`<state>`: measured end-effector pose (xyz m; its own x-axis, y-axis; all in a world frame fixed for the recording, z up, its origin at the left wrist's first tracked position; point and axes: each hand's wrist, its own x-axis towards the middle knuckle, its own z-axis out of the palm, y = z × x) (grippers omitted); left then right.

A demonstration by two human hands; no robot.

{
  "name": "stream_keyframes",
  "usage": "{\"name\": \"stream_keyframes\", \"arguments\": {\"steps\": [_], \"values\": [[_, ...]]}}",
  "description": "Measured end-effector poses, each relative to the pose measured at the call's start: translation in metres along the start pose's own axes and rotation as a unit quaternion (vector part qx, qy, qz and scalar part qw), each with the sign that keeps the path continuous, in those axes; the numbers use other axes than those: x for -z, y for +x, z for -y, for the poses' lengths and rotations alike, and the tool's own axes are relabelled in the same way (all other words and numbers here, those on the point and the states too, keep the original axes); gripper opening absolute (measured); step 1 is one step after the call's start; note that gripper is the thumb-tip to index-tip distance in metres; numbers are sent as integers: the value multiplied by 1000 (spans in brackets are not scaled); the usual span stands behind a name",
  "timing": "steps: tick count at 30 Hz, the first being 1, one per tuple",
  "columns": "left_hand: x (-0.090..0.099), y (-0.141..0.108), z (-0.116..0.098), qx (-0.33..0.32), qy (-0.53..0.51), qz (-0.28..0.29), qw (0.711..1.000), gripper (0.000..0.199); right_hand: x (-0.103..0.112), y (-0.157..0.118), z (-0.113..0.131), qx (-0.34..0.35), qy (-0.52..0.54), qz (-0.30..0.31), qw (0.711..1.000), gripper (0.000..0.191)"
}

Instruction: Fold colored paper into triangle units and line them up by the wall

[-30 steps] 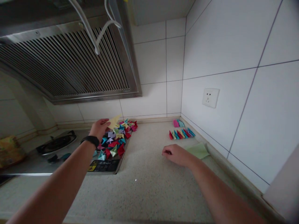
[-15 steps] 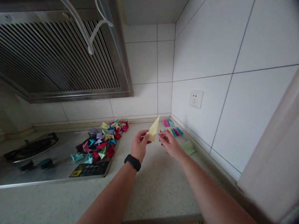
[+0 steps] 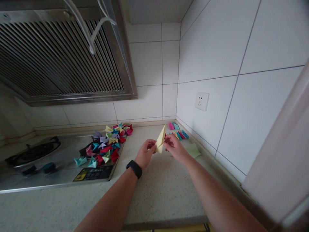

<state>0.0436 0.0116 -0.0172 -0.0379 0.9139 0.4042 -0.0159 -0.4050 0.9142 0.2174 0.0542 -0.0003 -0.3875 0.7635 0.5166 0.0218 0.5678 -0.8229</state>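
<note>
A folded sheet of pale yellow paper (image 3: 160,141), pointed at the top, is held up above the countertop between my two hands. My left hand (image 3: 146,152), with a black watch on its wrist, pinches the paper's left side. The fingers of my right hand (image 3: 174,146) are closed on its right edge. Beyond my right hand lies a light green paper sheet (image 3: 193,150), partly hidden by the forearm. Behind it a row of small coloured folded pieces (image 3: 182,134) sits near the wall, with pink and teal ones (image 3: 173,126) farther back.
Many-coloured folded paper shapes (image 3: 103,146) are heaped on the right part of the steel gas stove (image 3: 65,167). A range hood (image 3: 67,61) hangs above, with a white cable (image 3: 91,42). A tiled wall with a socket (image 3: 201,101) borders the countertop (image 3: 166,193) on the right.
My right hand has closed on the right edge of the yellow paper, which it was apart from before. The paper and my left hand have shifted slightly down and right.
</note>
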Motion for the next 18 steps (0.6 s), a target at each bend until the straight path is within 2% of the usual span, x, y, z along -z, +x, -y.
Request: {"name": "stream_keyframes", "arguments": {"steps": [7, 13, 18], "values": [[-1, -4, -6, 8, 24, 0, 1000, 34, -1, -5, 7, 14, -33, 23, 999, 29], [-3, -6, -7, -9, 50, 44, 998, 36, -5, -7, 9, -6, -33, 63, 997, 30], [-4, -6, -5, 29, 30, 69, 997, 33, -3, -8, 8, -33, -25, 69, 997, 31]]}}
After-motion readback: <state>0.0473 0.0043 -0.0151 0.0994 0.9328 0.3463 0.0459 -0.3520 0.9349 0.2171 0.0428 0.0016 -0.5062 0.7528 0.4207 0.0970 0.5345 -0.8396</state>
